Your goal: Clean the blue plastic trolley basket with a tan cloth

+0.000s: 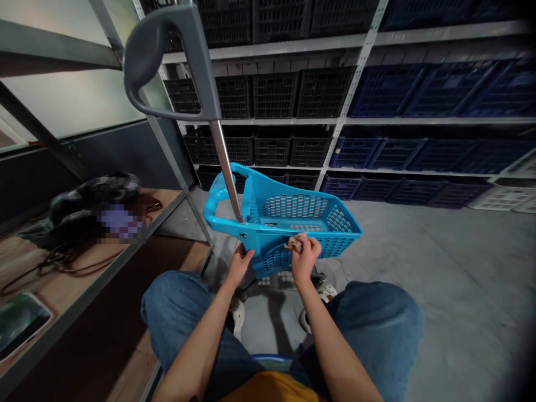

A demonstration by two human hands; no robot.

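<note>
A blue plastic rolling shopping basket [272, 228] with perforated walls stands on the floor in front of my knees. From its left end rises a metal pole with a grey loop handle [205, 72]. My left hand [240, 264] grips the basket's lower left corner, thumb on the near side, the other fingers partly hidden. In my right hand [305, 258] is a crumpled tan cloth [296, 242], pinched against the near side wall just below the rim. The hand's closed fingers hide part of the cloth.
Shelving [347, 106] at the back carries black crates [274, 95] and dark blue crates [385, 92]. On the left, a metal-framed wooden shelf [100, 268] holds dark checked fabric [92, 195], a brown cord and a phone [20, 324]. Grey floor [452, 268] extends to the right.
</note>
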